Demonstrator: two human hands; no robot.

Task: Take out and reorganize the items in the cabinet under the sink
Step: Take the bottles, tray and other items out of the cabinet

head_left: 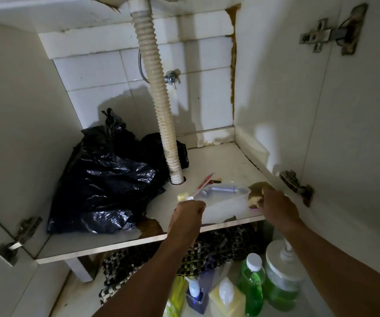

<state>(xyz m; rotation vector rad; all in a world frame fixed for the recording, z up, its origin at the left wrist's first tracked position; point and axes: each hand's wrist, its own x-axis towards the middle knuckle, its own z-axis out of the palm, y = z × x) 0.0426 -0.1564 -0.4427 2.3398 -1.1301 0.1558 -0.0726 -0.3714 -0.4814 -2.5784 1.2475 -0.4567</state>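
Both hands grip the clear tub: left hand [188,212] fisted at its 9 o'clock end, right hand [276,205] at 3 o'clock; tub [225,203] lies crosswise.

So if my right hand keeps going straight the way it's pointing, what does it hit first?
Your right hand points toward the back left, at the sponge by its fingertips. It probably meets that first, with the clear plastic container just beyond. Depth is hard to judge here.
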